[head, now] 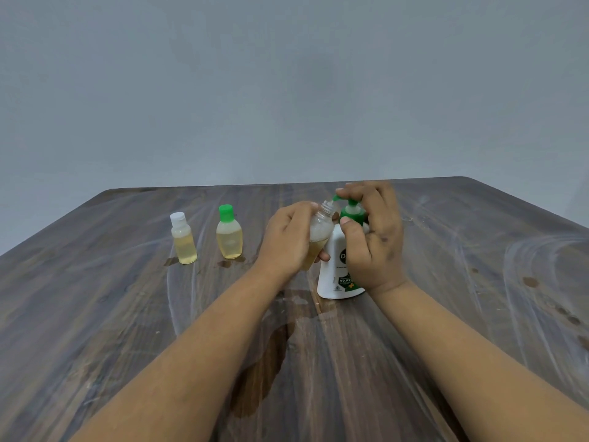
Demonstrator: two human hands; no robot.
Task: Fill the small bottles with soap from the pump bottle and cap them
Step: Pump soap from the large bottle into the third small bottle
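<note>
My left hand [287, 237] grips a clear, uncapped small bottle [320, 232], tilted with its threaded neck under the green spout of the pump bottle [338, 269]. Yellowish soap fills its lower part. My right hand [373, 237] sits over the white pump bottle, fingers curled on the green pump head and thumb by its collar. Two other small bottles stand capped to the left, both holding yellowish soap: one with a white cap [183, 239], one with a green cap [229, 234].
The dark wooden table [127, 314] carries wet patches in front of the pump bottle and under the two capped bottles. Its far edge lies just behind the hands, against a plain grey wall.
</note>
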